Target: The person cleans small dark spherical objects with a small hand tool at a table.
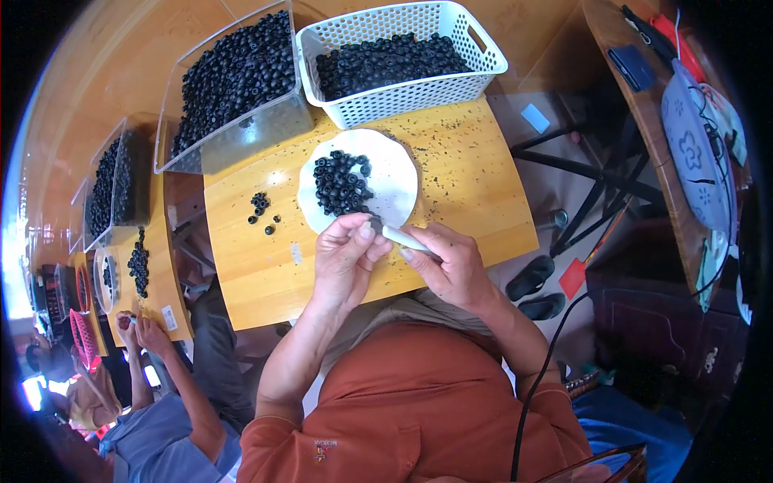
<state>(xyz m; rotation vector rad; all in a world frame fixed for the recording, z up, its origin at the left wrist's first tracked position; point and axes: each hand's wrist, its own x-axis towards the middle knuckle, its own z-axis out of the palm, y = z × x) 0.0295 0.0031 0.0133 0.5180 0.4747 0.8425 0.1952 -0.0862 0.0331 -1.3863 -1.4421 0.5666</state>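
Over the near rim of a white wavy-edged plate [397, 173], my two hands meet. My left hand [345, 259] pinches a small black ring-like part [375, 223] between thumb and fingers. In my right hand [455, 267] is a slim tool with a white handle [407, 239], its tip against or close to the black part; what kind of tip it has cannot be made out. A pile of small round black parts with holes [340, 182] lies on the plate's left half. A few more loose black parts [258, 208] sit on the wooden table left of the plate.
Behind the plate stand a clear plastic bin [278, 121] and a white perforated basket [403, 98], both filled with black parts. Dark crumbs dot the yellow table [475, 189]. At left, another person's hands [143, 328] work at a second table. A black cable [541, 378] hangs at right.
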